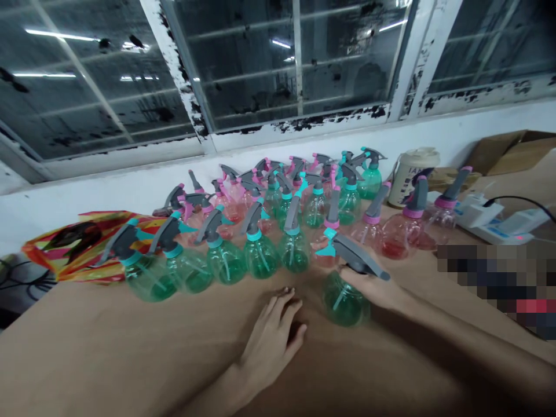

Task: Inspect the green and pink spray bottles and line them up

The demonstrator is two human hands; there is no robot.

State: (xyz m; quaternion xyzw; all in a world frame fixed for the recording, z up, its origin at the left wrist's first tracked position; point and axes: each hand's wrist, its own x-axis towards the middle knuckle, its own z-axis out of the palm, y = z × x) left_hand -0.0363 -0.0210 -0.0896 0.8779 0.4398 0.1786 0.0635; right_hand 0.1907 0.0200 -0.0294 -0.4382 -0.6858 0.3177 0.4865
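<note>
My right hand (373,286) is wrapped round the neck of a green spray bottle (345,304) with a grey and teal trigger head, at the right of the front row. Its clear green body is close to the tabletop; whether it touches I cannot tell. To its left my left hand (271,330) lies on the table with fingers stretched out, holding nothing. Just beyond those fingertips stands another green spray bottle (295,252), in a row with several more like it. Pink spray bottles (395,234) with grey heads stand behind and to the right.
A red and yellow plastic bag (82,246) lies at the left end of the brown table (130,353). On the right are a white tub (410,176), a power strip (495,220) with plugs and a cardboard box (512,150). A window (278,63) is set in the wall behind.
</note>
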